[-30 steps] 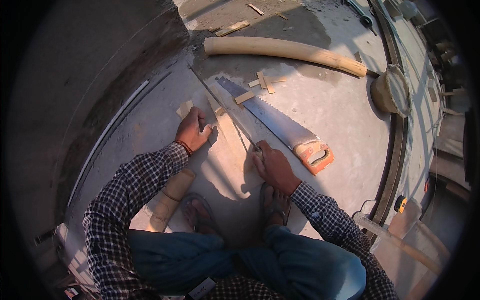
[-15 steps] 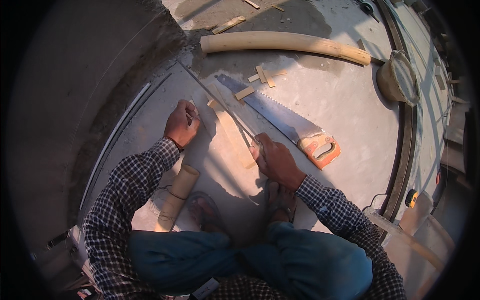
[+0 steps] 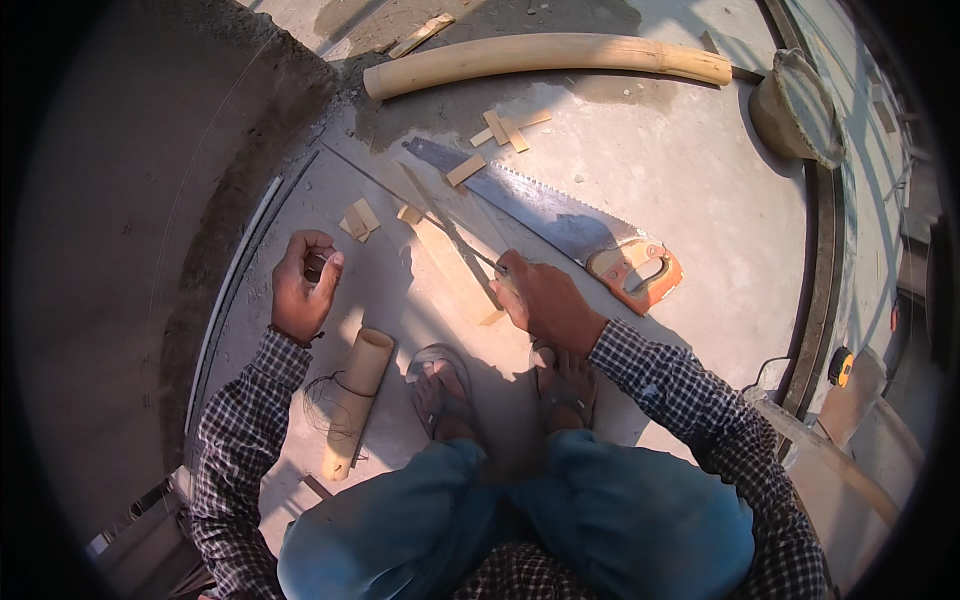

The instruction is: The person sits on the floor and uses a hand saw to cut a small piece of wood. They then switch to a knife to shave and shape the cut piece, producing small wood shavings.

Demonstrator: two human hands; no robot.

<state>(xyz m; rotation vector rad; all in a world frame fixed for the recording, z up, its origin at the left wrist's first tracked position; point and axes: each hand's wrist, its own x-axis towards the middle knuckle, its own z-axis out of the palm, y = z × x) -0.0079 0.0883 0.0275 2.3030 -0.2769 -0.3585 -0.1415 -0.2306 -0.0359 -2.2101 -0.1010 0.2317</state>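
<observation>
My left hand point(image 3: 305, 285) is raised over the floor, its fingers loosely curled and the thumb apart, with nothing visible in it. Beside it lie small flat wood pieces point(image 3: 359, 219). My right hand point(image 3: 545, 303) is closed on the near end of a long thin dark metal strip point(image 3: 385, 185), which reaches toward the far left; its grip end is mostly hidden by my fingers. Under the strip, a pale wood block point(image 3: 452, 262) lies lengthwise on the floor. A handsaw point(image 3: 560, 215) with an orange-and-wood handle rests to the right, a small wood slip point(image 3: 466, 169) on its blade.
A bamboo pole point(image 3: 550, 53) lies across the far side, near a mortar-crusted bucket point(image 3: 797, 108). Crossed wood slips point(image 3: 507, 130) sit beyond the saw. A short bamboo piece with wire point(image 3: 358, 400) is by my left foot. A wall point(image 3: 150, 200) stands left; a yellow tape measure point(image 3: 841, 366) is right.
My left hand has moved left and back toward me, away from the small wood pieces, which now show on the floor. My right hand still holds the metal strip; the view has shifted slightly.
</observation>
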